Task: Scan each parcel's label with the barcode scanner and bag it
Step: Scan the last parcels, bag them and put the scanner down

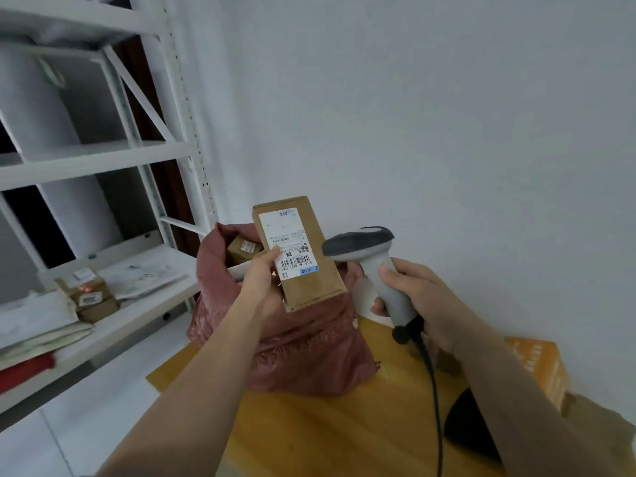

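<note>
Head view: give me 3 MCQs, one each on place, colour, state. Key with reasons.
1. Where is the barcode scanner?
A. on the shelf
B. in the right hand
C. inside the bag
2. What colour is the bag?
A. dusty pink-red
B. blue
C. black
3. How is the labelled parcel held?
A. lying flat on the table
B. dropped in the bag
C. gripped by the left hand, label facing the camera

Key: B, the right hand wraps its handle; A, its plastic reads pink-red; C, the left hand holds it above the bag.
</note>
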A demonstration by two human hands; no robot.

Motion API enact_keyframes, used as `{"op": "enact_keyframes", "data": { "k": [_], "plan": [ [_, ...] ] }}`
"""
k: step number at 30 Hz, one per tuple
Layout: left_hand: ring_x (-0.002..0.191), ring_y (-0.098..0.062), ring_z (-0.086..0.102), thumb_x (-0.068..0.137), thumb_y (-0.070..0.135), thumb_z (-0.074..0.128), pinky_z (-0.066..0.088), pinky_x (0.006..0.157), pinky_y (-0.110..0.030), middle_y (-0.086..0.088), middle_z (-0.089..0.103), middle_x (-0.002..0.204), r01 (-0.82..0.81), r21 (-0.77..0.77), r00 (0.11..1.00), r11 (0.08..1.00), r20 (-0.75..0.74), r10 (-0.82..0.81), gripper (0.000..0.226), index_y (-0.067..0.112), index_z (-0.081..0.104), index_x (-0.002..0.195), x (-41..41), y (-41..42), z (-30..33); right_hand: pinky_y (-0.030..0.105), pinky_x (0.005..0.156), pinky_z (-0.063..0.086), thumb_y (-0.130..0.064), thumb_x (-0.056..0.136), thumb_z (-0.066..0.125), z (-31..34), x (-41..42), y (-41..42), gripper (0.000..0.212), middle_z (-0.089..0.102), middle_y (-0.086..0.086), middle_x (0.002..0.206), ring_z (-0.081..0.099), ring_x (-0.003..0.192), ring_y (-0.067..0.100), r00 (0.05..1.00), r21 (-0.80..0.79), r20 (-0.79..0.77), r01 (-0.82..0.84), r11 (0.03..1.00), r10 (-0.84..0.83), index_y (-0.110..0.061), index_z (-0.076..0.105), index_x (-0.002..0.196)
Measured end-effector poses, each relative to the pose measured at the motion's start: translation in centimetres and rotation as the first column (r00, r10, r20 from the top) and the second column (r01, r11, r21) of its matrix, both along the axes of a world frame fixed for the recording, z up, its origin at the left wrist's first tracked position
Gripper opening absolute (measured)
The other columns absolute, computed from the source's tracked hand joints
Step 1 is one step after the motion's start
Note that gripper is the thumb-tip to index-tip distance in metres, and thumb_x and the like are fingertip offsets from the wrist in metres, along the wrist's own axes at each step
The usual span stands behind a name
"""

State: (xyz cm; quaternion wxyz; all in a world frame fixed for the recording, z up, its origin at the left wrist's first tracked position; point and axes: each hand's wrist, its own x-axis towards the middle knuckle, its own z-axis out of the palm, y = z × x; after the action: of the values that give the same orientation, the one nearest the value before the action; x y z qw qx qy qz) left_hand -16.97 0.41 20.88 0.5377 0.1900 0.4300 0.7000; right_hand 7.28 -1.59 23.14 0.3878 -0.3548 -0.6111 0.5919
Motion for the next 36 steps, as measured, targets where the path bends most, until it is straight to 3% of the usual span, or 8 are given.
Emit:
{"op": "enact_keyframes", "data": {
  "k": [8, 12, 17, 21, 24, 29, 33, 36],
  "plan": [
    [0.096, -0.028, 0.067, 0.1, 0.022, 0.051, 0.053, 0.072, -0.043, -0.011, 0.069, 0.112, -0.086, -0.018, 0.996, 0.996, 0.039, 0.086, 0.037, 0.007, 0.052, 0.134, -0.3, 1.0, 0.3, 0.043, 0.072, 0.048, -0.026, 0.099, 0.053, 1.7, 1.5, 0.1, 0.028, 0.062, 0.005, 0.076, 0.056, 0.062, 0.018, 0.996, -0.019, -0.069, -0.052, 0.998, 0.051, -0.003, 0.065, 0.109],
    [0.133, -0.028, 0.043, 0.101, 0.022, 0.048, 0.052, 0.071, -0.037, -0.009, 0.061, 0.13, -0.1, -0.034, 0.993, 0.994, 0.059, 0.102, 0.039, 0.009, 0.05, 0.138, -0.1, 1.8, -0.1, 0.032, 0.07, 0.054, -0.024, 0.098, 0.052, 2.7, 2.8, -0.1, 0.028, 0.06, 0.01, 0.087, 0.053, 0.062, 0.018, 0.996, 0.002, -0.078, -0.051, 0.999, 0.051, -0.001, 0.067, 0.106],
    [0.092, -0.016, 0.064, 0.1, 0.024, 0.049, 0.05, 0.064, -0.036, -0.009, 0.065, 0.112, -0.115, -0.049, 0.992, 0.992, 0.048, 0.117, 0.036, 0.008, 0.053, 0.132, 0.0, 2.8, -0.7, 0.03, 0.068, 0.055, -0.024, 0.098, 0.051, 3.4, 4.8, -0.2, 0.026, 0.068, 0.009, 0.091, 0.052, 0.063, 0.019, 0.999, 0.024, -0.034, -0.027, 0.999, 0.028, -0.005, 0.068, 0.102],
    [0.103, -0.026, 0.064, 0.099, 0.025, 0.051, 0.052, 0.075, -0.043, -0.011, 0.064, 0.124, -0.122, -0.074, 0.991, 0.99, 0.041, 0.125, 0.036, 0.01, 0.053, 0.132, 0.0, 3.9, -1.5, 0.025, 0.06, 0.052, -0.026, 0.095, 0.053, 3.6, 6.2, 0.3, 0.029, 0.065, 0.009, 0.086, 0.052, 0.06, 0.018, 0.998, -0.022, -0.058, -0.018, 1.0, 0.017, -0.003, 0.069, 0.102],
    [0.098, -0.024, 0.064, 0.099, 0.024, 0.052, 0.05, 0.086, -0.045, -0.01, 0.065, 0.119, -0.155, -0.086, 0.986, 0.984, 0.04, 0.159, 0.034, 0.011, 0.054, 0.131, 0.4, 4.5, -1.7, 0.032, 0.067, 0.052, -0.028, 0.091, 0.055, 3.9, 7.1, 0.9, 0.03, 0.067, 0.008, 0.096, 0.052, 0.06, 0.017, 0.997, -0.047, -0.08, -0.008, 0.999, 0.004, -0.004, 0.07, 0.1],
    [0.101, -0.023, 0.063, 0.1, 0.023, 0.051, 0.051, 0.086, -0.045, -0.009, 0.066, 0.117, -0.197, -0.08, 0.979, 0.977, 0.041, 0.201, 0.032, 0.014, 0.054, 0.131, 0.7, 4.9, -2.3, 0.025, 0.057, 0.053, -0.035, 0.08, 0.057, 4.1, 8.9, 1.7, 0.043, 0.068, 0.013, 0.101, 0.053, 0.058, 0.016, 0.993, -0.053, -0.109, -0.043, 0.998, 0.037, -0.003, 0.069, 0.106],
    [0.095, -0.022, 0.064, 0.099, 0.023, 0.052, 0.052, 0.08, -0.045, -0.008, 0.067, 0.103, -0.205, -0.092, 0.976, 0.974, 0.053, 0.21, 0.026, 0.013, 0.056, 0.123, 0.7, 4.6, -2.4, 0.026, 0.057, 0.053, -0.034, 0.083, 0.054, 3.7, 9.1, 2.7, 0.042, 0.066, 0.018, 0.111, 0.053, 0.057, 0.016, 0.988, -0.077, -0.127, -0.094, 0.993, 0.084, -0.004, 0.068, 0.109],
    [0.101, -0.025, 0.064, 0.099, 0.023, 0.051, 0.052, 0.082, -0.047, -0.011, 0.067, 0.11, -0.224, -0.102, 0.972, 0.969, 0.052, 0.23, 0.027, 0.011, 0.057, 0.123, -0.2, 4.5, -3.0, 0.029, 0.062, 0.055, -0.034, 0.083, 0.055, 3.2, 8.4, 3.4, 0.042, 0.066, 0.019, 0.114, 0.053, 0.058, 0.016, 0.983, -0.1, -0.146, -0.125, 0.987, 0.11, -0.004, 0.068, 0.109]
  ]
}}
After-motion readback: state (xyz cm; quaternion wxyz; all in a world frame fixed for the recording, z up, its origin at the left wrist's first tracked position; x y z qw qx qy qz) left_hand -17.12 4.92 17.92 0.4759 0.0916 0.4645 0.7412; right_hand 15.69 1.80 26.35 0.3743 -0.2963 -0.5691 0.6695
